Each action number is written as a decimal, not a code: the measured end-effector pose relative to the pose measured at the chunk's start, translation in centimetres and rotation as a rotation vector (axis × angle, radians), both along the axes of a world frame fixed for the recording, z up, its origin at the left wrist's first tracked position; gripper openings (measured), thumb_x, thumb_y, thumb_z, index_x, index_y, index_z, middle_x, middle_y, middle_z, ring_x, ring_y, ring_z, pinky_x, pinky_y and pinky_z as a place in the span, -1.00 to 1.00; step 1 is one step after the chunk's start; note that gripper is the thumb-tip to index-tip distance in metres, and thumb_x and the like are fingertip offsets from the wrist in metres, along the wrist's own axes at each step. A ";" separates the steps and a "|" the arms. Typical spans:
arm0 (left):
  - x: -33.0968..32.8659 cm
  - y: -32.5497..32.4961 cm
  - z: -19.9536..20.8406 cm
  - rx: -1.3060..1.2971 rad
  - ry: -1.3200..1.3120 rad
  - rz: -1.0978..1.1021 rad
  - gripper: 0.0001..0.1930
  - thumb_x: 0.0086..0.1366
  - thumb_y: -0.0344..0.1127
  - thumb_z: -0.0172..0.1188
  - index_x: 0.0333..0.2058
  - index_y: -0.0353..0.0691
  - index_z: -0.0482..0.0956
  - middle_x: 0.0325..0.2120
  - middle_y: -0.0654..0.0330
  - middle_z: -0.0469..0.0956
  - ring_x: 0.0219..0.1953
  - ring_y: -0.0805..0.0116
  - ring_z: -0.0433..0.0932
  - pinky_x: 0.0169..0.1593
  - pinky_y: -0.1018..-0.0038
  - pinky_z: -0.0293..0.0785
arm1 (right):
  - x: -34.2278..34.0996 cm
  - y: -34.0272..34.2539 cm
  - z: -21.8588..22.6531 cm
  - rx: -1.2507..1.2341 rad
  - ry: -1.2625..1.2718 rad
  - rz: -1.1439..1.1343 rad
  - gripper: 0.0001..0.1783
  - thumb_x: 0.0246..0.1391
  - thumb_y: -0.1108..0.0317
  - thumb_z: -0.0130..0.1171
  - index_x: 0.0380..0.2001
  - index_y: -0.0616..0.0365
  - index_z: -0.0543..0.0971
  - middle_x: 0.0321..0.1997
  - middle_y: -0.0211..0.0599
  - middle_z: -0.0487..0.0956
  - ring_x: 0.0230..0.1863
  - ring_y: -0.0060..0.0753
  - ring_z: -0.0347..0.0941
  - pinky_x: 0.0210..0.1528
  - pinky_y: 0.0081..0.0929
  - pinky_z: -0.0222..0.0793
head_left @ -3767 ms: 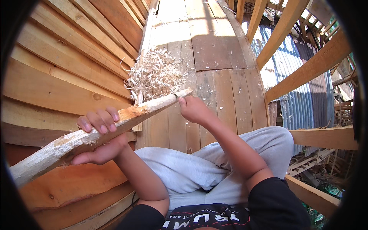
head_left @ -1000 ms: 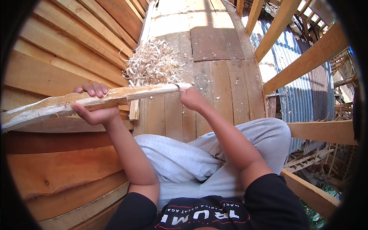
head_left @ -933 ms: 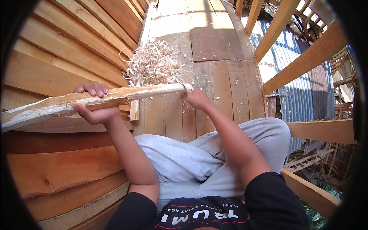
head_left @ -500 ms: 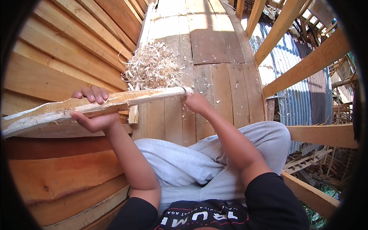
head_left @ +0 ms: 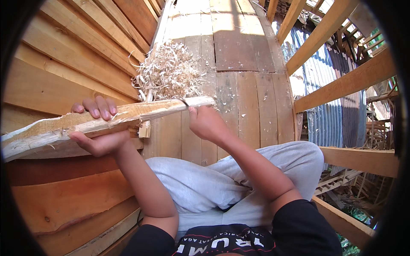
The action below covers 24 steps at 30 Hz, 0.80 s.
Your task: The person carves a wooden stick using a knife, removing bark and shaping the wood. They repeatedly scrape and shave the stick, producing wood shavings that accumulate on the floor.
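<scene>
A long, roughly hewn piece of wood (head_left: 141, 112) with pale shaved faces slants across in front of me, its thick end at the left and its thinner end at the right. My left hand (head_left: 99, 123) wraps round its middle, thumb below and fingers over the far side. My right hand (head_left: 206, 123) is a fist just beneath the thin end. A short dark blade (head_left: 184, 102) rises from beside its thumb and lies across the wood, touching it. The handle is hidden inside the fist.
A heap of curled wood shavings (head_left: 173, 72) lies on the plank floor (head_left: 237, 109) beyond the wood. Stacked boards (head_left: 72, 192) line the left side. At the right stands a timber railing (head_left: 346, 81), with corrugated metal sheets (head_left: 326, 111) beyond it. My crossed legs (head_left: 277, 166) are close below.
My right hand and the blade have slid left along the wood, away from its thin tip. The wood and my left hand have shifted slightly left and nearer.
</scene>
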<state>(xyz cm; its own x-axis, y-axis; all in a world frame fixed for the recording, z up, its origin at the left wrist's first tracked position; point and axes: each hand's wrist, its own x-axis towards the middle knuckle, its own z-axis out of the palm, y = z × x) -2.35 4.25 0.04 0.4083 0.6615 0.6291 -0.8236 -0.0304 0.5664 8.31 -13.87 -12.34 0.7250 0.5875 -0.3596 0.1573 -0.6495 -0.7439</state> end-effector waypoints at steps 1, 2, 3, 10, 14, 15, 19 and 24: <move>-0.1 0.0 0.1 -0.010 -0.004 0.000 -0.39 0.19 0.34 0.07 -0.20 -0.16 0.31 -0.53 0.26 0.26 -0.56 0.46 0.26 -0.43 0.53 0.27 | -0.3 0.2 1.8 -0.016 0.008 0.006 -0.40 0.29 0.09 -0.23 -0.34 0.52 0.56 -0.28 0.42 0.54 -0.16 0.34 0.49 -0.01 0.03 0.36; -0.2 -0.1 0.1 -0.022 -0.004 -0.002 -0.39 0.19 0.34 0.07 -0.20 -0.16 0.32 -0.53 0.26 0.26 -0.56 0.46 0.26 -0.43 0.53 0.27 | -0.5 0.1 2.6 -0.035 0.019 0.008 -0.41 0.28 0.10 -0.23 -0.32 0.51 0.57 -0.25 0.42 0.54 -0.13 0.32 0.50 0.00 0.02 0.37; 0.0 -0.3 0.0 -0.023 -0.009 -0.026 -0.39 0.19 0.34 0.07 -0.20 -0.16 0.32 -0.53 0.26 0.26 -0.56 0.46 0.27 -0.43 0.52 0.27 | 1.0 -0.7 0.0 -0.024 0.080 -0.040 -0.40 0.29 0.09 -0.22 -0.31 0.52 0.56 -0.24 0.43 0.53 -0.11 0.33 0.49 0.01 0.01 0.37; -0.1 0.1 -0.2 -0.018 -0.008 -0.015 -0.38 0.19 0.33 0.08 -0.18 -0.16 0.31 -0.51 0.26 0.27 -0.55 0.46 0.27 -0.42 0.51 0.27 | 0.6 -0.3 0.2 -0.025 0.053 0.017 -0.36 0.30 0.06 -0.25 -0.35 0.55 0.54 -0.30 0.38 0.54 -0.17 0.33 0.49 0.00 0.03 0.34; 0.4 -0.4 -0.1 -0.018 -0.030 -0.056 -0.39 0.18 0.33 0.10 -0.18 -0.16 0.32 -0.51 0.26 0.27 -0.55 0.46 0.28 -0.43 0.52 0.27 | 2.2 -1.3 -3.4 -0.084 0.076 -0.163 -0.36 0.29 0.05 -0.23 -0.36 0.57 0.54 -0.26 0.37 0.55 -0.14 0.33 0.48 0.00 0.01 0.34; 0.4 -0.2 -0.2 -0.006 -0.029 -0.058 -0.38 0.18 0.33 0.10 -0.18 -0.17 0.32 -0.51 0.26 0.27 -0.55 0.46 0.28 -0.42 0.52 0.27 | 3.3 -2.5 -5.8 -0.135 0.063 -0.164 -0.37 0.28 0.07 -0.22 -0.33 0.58 0.54 -0.24 0.44 0.53 -0.11 0.35 0.47 0.01 0.01 0.33; -0.1 0.3 -0.3 0.004 -0.012 -0.055 -0.38 0.16 0.33 0.12 -0.18 -0.16 0.31 -0.51 0.27 0.27 -0.55 0.46 0.26 -0.40 0.51 0.25 | 2.2 -0.7 -2.7 -0.197 0.098 -0.025 -0.44 0.28 0.11 -0.22 -0.21 0.50 0.54 -0.11 0.39 0.52 0.00 0.32 0.44 0.07 -0.01 0.34; 0.4 -0.6 0.0 -0.020 0.006 -0.028 -0.39 0.13 0.32 0.15 -0.21 -0.13 0.31 -0.51 0.30 0.24 -0.54 0.48 0.24 -0.40 0.52 0.22 | 2.5 -2.4 -2.6 -0.167 0.155 -0.065 -0.41 0.29 0.11 -0.23 -0.23 0.55 0.53 -0.14 0.42 0.51 -0.03 0.36 0.44 0.07 -0.02 0.32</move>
